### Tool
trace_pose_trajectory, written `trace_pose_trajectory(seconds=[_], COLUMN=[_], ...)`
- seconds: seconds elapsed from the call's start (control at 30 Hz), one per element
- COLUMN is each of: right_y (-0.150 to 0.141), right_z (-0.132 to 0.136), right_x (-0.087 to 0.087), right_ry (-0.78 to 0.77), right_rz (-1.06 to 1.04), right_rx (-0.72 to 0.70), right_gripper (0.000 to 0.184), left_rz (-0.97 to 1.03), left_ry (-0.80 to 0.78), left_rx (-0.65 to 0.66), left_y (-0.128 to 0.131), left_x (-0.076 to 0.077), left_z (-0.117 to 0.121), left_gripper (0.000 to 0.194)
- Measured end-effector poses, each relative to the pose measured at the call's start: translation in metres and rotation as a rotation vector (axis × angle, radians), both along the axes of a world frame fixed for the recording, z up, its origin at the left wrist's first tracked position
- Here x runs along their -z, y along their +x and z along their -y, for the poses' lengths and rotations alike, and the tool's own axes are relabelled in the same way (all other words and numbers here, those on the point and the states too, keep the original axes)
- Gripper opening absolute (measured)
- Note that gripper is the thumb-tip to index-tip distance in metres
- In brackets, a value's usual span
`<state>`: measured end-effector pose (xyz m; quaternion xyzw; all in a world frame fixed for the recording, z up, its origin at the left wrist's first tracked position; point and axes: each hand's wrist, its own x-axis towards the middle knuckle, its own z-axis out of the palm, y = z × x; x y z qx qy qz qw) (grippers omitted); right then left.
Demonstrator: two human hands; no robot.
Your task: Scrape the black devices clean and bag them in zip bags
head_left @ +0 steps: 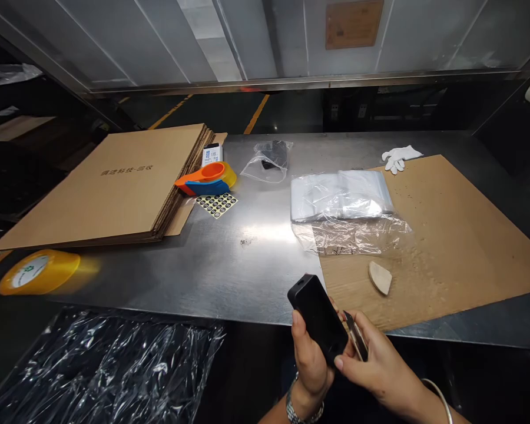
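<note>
Near the front edge of the table, my left hand (311, 362) is wrapped round a black oblong casing (318, 318). The casing is tilted, its hollow-looking face turned up and its far end showing a small hole. My right hand (375, 365) is closed on a slim utility knife (355, 337) with a slanted, pointed tip. The right thumb rests at the casing's near end, and the knife lies close beside the casing's right side. Whether the blade touches the casing, I cannot tell. Beyond my hands, a tan wedge-shaped piece (380, 278) sits on a cardboard sheet (459, 235).
Clear plastic bags (340, 197) lie past the hands, with a white glove (400, 158) behind. Flattened cartons (115, 188) are stacked left, beside an orange-and-blue tape dispenser (207, 178) and a sticker sheet (217, 205). Yellow tape (39, 272) stands at the left edge; black plastic wrap (110, 365) is below.
</note>
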<state>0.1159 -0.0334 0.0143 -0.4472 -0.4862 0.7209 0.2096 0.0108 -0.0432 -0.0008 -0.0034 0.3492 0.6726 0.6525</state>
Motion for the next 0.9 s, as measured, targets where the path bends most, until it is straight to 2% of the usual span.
trace_pose_trajectory(seconds=[0.1, 0.23, 0.3, 0.43, 0.6, 0.77, 0.9], right_y=[0.0, 0.002, 0.002, 0.002, 0.003, 0.009, 0.021], right_z=[0.0, -0.003, -0.004, -0.005, -0.005, -0.008, -0.006], right_x=[-0.001, -0.005, -0.008, -0.007, -0.001, -0.001, 0.002], right_ry=[-0.006, -0.023, -0.048, -0.051, -0.049, -0.109, -0.026], right_rz=[0.032, -0.003, -0.012, 0.02, 0.052, 0.093, 0.145], right_rx=[0.002, 0.008, 0.004, 0.001, 0.002, 0.056, 0.052], right_gripper=[0.038, 0.022, 0.019, 0.034, 0.028, 0.039, 0.045], left_rz=[-0.002, 0.006, 0.028, 0.045, 0.009, 0.084, 0.119], left_ry=[-0.012, -0.022, -0.026, -0.069, -0.132, -0.208, -0.255], left_rx=[-0.007, 0.043, 0.068, 0.034, 0.0, 0.011, 0.03], left_y=[0.001, -0.001, -0.001, -0.001, -0.004, -0.01, -0.012], left_x=[-0.002, -0.009, -0.01, -0.005, -0.008, -0.013, -0.009], left_z=[-0.001, -0.004, -0.006, -0.006, -0.009, -0.018, -0.02], left_gripper=[0.056, 0.057, 0.057, 0.056, 0.057, 0.055, 0.055])
